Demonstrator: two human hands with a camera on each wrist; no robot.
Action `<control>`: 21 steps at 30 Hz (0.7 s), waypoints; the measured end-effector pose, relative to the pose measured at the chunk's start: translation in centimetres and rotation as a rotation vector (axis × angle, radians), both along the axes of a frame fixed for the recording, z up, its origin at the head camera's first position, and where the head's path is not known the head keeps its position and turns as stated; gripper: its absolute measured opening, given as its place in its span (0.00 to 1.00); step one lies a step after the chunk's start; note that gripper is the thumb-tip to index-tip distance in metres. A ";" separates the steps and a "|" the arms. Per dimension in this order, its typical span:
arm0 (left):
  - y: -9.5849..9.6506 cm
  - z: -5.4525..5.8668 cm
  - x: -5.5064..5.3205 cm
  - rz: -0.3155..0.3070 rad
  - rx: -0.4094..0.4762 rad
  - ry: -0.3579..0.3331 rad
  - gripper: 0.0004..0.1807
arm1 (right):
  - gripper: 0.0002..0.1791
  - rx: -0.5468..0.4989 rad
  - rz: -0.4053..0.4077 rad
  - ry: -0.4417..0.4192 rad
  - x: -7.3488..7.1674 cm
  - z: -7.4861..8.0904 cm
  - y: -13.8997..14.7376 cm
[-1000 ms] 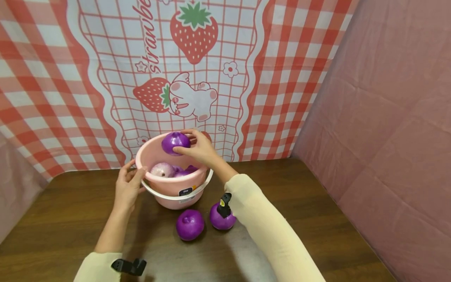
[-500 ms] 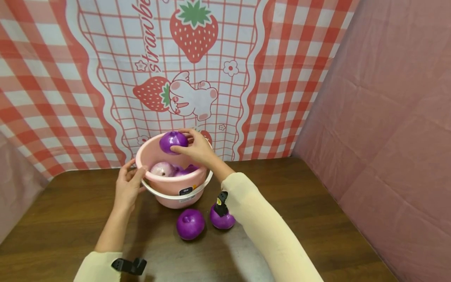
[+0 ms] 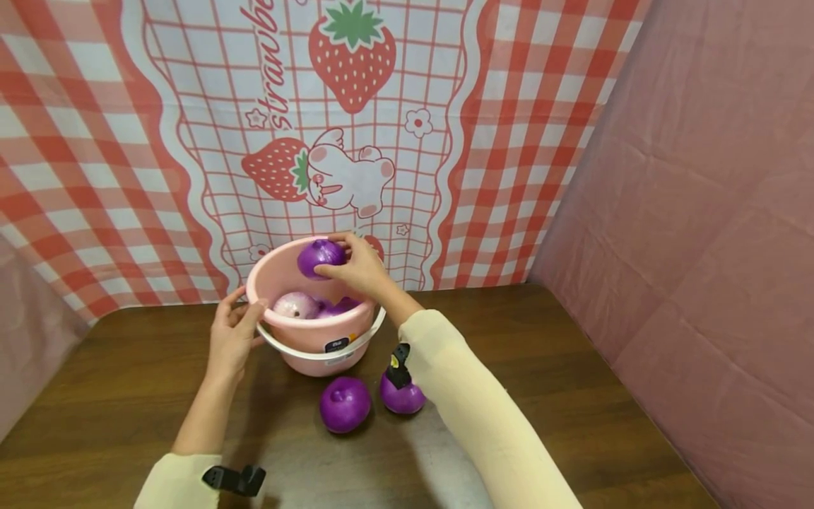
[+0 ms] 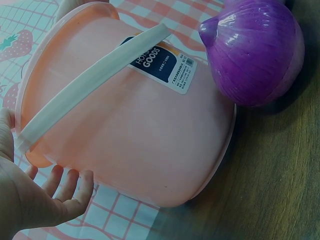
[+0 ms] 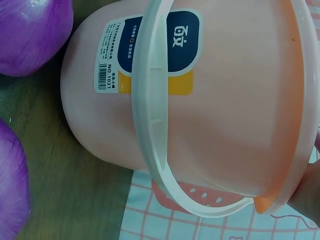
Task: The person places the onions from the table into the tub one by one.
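Observation:
A pink bucket (image 3: 318, 343) with a white handle (image 4: 90, 87) stands upright near the back of the table. My left hand (image 3: 230, 339) holds the left side of its rim, thumb on top and fingers below. Above the opening, my right hand (image 3: 359, 268) grips a purple onion (image 3: 320, 259) from the right. Inside the bucket lie a pale, whitish-purple onion (image 3: 297, 305) and more purple onions (image 3: 337, 307), partly hidden by the rim. On the table in front are two purple onions, the left onion (image 3: 345, 405) and the right onion (image 3: 402, 394), the latter partly covered by the sleeve's black mount.
Behind the bucket hangs a red-and-white checked cloth (image 3: 509, 162) with strawberry prints, close to its back. A pink cloth (image 3: 699, 212) walls the right side. The brown wooden table (image 3: 534, 353) reaches left and right of the bucket.
My right hand has kept its grip on the onion, which shifted slightly left and then back right over the bucket. The left hand stays on the rim.

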State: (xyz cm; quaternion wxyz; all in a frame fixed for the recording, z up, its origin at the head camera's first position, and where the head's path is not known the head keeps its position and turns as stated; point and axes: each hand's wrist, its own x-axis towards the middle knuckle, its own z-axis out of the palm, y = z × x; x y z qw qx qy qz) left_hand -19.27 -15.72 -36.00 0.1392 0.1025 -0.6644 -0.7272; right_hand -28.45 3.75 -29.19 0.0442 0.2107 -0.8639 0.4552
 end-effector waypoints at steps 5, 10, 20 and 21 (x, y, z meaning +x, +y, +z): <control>0.0 0.0 0.0 -0.001 0.000 -0.001 0.31 | 0.33 0.100 0.001 0.034 -0.1 -0.1 0.0; 0.0 0.1 0.0 -0.008 0.005 0.003 0.32 | 0.33 0.200 0.005 0.079 0.0 0.0 -0.2; -0.1 0.0 0.2 -0.005 -0.007 -0.011 0.33 | 0.31 0.220 0.024 0.087 -0.1 -0.2 -0.1; -0.1 0.0 0.2 -0.003 -0.009 -0.012 0.33 | 0.31 0.213 0.024 0.089 -0.1 -0.2 -0.1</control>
